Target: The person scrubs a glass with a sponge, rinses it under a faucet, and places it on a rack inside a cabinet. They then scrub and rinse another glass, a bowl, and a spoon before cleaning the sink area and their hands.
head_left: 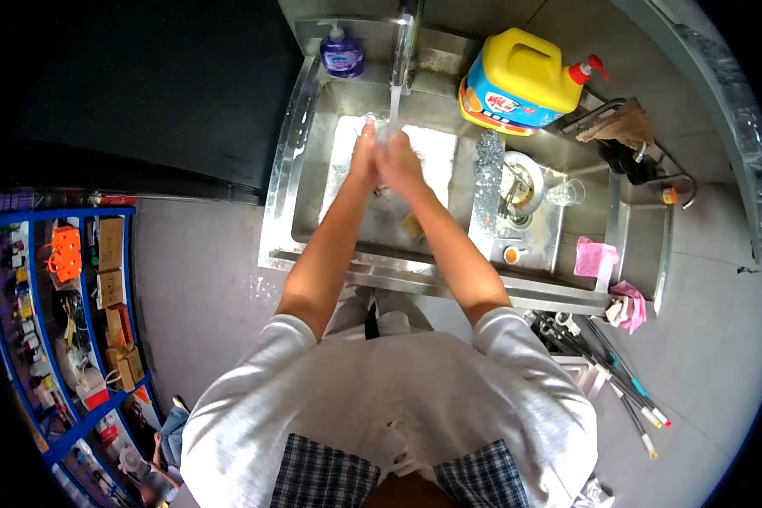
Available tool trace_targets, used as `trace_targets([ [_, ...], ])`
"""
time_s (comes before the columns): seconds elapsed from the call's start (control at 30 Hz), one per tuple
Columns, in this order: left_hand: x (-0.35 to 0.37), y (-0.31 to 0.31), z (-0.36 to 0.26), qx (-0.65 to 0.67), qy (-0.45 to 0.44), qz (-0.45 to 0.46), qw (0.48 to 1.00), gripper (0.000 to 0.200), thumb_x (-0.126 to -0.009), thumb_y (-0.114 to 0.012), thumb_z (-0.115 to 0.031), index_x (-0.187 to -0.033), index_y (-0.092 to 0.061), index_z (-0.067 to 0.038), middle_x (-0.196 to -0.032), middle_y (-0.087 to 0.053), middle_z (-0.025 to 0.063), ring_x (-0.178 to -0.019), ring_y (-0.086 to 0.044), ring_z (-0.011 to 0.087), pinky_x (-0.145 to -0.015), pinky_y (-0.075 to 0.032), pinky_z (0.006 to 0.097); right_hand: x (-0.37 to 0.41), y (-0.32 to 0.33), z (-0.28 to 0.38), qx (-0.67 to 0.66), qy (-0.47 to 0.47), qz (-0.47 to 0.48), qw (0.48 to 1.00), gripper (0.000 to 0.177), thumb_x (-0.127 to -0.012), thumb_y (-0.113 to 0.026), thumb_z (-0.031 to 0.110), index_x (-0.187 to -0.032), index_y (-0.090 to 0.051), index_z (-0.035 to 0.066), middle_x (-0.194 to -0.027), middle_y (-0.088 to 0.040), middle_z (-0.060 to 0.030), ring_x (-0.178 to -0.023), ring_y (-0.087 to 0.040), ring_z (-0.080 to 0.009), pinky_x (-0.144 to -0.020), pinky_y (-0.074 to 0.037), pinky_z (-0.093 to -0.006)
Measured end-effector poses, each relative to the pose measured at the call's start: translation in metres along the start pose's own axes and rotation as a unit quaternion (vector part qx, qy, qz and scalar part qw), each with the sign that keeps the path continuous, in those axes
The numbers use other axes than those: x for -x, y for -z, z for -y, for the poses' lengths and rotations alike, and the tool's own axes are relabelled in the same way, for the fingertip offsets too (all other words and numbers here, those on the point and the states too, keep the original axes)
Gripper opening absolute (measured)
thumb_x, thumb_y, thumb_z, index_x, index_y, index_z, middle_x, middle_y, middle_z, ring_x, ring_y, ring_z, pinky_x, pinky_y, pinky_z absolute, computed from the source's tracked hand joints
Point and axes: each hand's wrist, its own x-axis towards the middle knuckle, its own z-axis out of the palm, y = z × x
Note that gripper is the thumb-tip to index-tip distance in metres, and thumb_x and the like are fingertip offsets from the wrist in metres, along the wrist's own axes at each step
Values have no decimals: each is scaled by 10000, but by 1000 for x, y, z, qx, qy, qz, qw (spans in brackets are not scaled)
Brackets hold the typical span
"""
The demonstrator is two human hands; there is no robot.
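Observation:
My left hand (363, 159) and my right hand (400, 162) meet under a stream of running water (394, 106) from the metal faucet (405, 51). The left hand's fingers stretch toward the faucet. Bent at the knuckles, the right hand presses against the left one, its fingertips hidden by water and blur. No object shows between the hands. Below them, the left basin of the steel sink (309, 195) has a bright white area (436, 161) on its bottom. A small brownish piece (412, 226) lies in the basin near my right forearm.
Behind the basin stand a purple pump bottle (341, 56) and a large yellow detergent jug (525, 76). The right basin holds a round dish (529, 173), a clear glass (571, 193) and a small cup (514, 254). Pink cloths (595, 256) hang at its right; blue shelves (34, 254) stand at left.

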Motion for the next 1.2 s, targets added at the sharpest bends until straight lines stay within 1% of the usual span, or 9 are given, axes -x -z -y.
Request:
trace_targets([
  [0.13,7,-4,-9,12,53,-16,998,710,-845,-435,-660,-1255,-472,-82,-1144,-576,124,-1004,-579,260,-849,-480,360,-4,-15,-45,27,265,-72,961,663,-893,-485,356,-1406,-229,22,-1317,-409,-293,-1170,-464,-419,-957,-408,-419],
  [0.23,3,6,6,-31,8,27,999,691,-854,-399,-669,-1226,-512,-97,-1103,-593,106,-999,-574,265,-864,-465,384,-31,-5,-38,-15,76,60,995,622,-886,-491,341,-1367,-301,-6,-1273,-461,-288,-1127,-491,-428,-925,-420,-446],
  [0.37,15,-13,-8,-30,47,-41,998,682,-860,-392,-661,-1213,-519,-91,-1107,-586,103,-984,-578,263,-833,-475,384,8,-1,-42,140,432,-107,884,606,-867,-519,310,-1331,-329,-31,-1252,-470,-295,-1036,-536,-449,-889,-434,-467],
  [0.5,11,-12,6,-35,-31,-4,999,745,-835,-420,-682,-1265,-458,-74,-1167,-554,139,-1020,-563,292,-849,-472,425,-13,7,-25,-72,116,39,990,614,-882,-529,283,-1382,-287,18,-1385,-326,-278,-1231,-403,-415,-1008,-370,-422],
  [0.6,15,-5,-5,-39,12,-71,997,738,-823,-435,-691,-1273,-445,-106,-1159,-558,132,-1011,-565,285,-828,-472,415,20,-3,-50,96,410,-109,901,557,-900,-520,296,-1351,-336,26,-1309,-425,-259,-1109,-529,-371,-904,-434,-427],
  [0.7,14,-15,-1,-67,53,-27,996,693,-803,-448,-712,-1222,-477,-161,-1038,-592,102,-871,-584,237,-694,-472,353,-27,7,-60,-138,96,65,984,645,-908,-525,310,-1409,-232,28,-1287,-446,-188,-1156,-495,-270,-914,-436,-369],
  [0.83,17,-27,-22,24,-34,0,999,611,-864,-426,-639,-1217,-412,-141,-953,-583,107,-844,-576,236,-731,-483,418,-9,-18,-54,-214,206,-22,955,589,-925,-459,395,-1357,-315,21,-1241,-507,-160,-1115,-507,-275,-876,-453,-384],
  [1.0,-10,-7,-11,-33,-180,63,981,528,-852,-615,-330,-1277,-386,-118,-1080,-570,116,-969,-574,231,-851,-484,380,-16,-6,-58,-651,-144,189,721,453,-940,-398,434,-1273,-432,128,-1240,-513,-130,-1030,-540,-292,-827,-474,-505],
  [1.2,27,-27,-36,-264,-222,156,926,739,-706,-767,-53,-1317,-352,-62,-1183,-504,109,-1092,-510,204,-935,-427,345,-41,-33,-67,-714,-176,88,672,380,-905,-347,390,-1074,-556,120,-1063,-602,-43,-949,-563,-237,-775,-486,-432],
])
